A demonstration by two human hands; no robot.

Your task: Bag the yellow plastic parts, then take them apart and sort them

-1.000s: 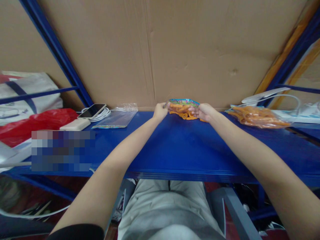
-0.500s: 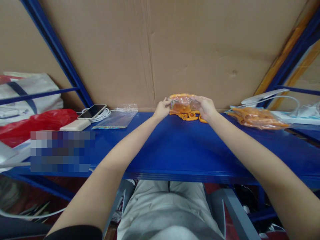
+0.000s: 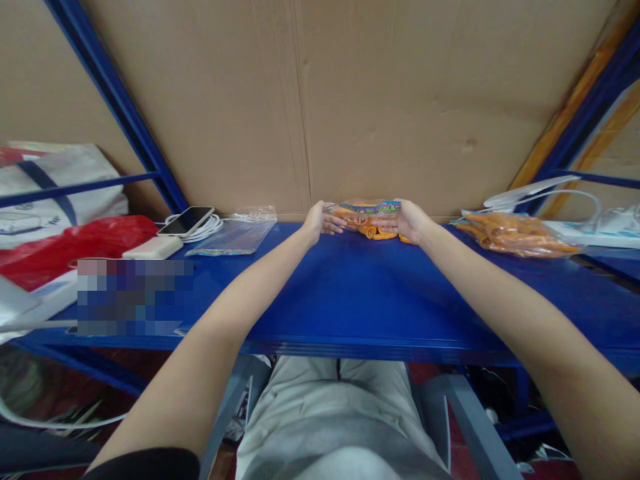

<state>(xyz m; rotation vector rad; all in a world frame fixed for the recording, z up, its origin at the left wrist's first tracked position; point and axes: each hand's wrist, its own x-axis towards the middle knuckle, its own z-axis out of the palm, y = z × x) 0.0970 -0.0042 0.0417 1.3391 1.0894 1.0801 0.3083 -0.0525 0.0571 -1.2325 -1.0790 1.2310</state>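
A clear plastic bag of orange balloon-like pieces rests near the back of the blue shelf, with a colourful printed strip along its upper edge. My left hand is at the bag's left side, thumb above and fingers stretched under the clear film, gripping its edge. On the other side, my right hand holds the right end, its fingers partly hidden by the bag. Several orange pieces with rolled, open ends show at the bag's front.
Another bag of orange pieces lies to the right, beside white cables. Leftward are a flat clear bag, a phone on a coiled white cable, a white power bank and a red plastic bag. Cardboard stands behind.
The bag has turned so its printed strip now shows on top. My left hand has shifted slightly left and its fingers have straightened; my right hand is nearly where it was.
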